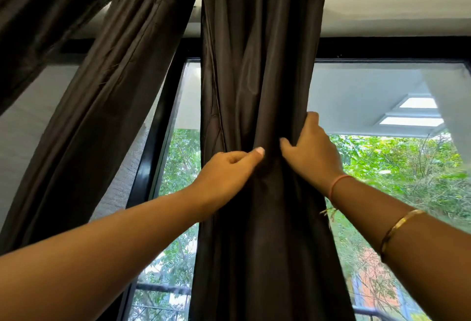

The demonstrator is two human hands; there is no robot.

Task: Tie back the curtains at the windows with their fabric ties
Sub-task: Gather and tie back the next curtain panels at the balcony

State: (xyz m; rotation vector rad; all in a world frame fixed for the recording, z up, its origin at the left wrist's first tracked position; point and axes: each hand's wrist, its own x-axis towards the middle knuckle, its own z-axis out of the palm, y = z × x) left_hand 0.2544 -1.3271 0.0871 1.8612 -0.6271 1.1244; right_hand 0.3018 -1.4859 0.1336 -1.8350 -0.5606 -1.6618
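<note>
A dark brown curtain (257,71) hangs from a rod at the top, bunched into folds in front of the window. My left hand (226,170) grips the folds from the left, thumb pressed into the cloth. From the right edge my right hand (312,152) holds the same bunch, its fingers wrapped behind the fabric and hidden. Both hands squeeze the curtain together at mid height. No fabric tie shows in the view.
A second dark curtain (107,96) slants away to the left. The black window frame (158,122) stands between the two. The glass pane (382,106) on the right looks out on green trees (397,167). A white wall band (395,2) runs above.
</note>
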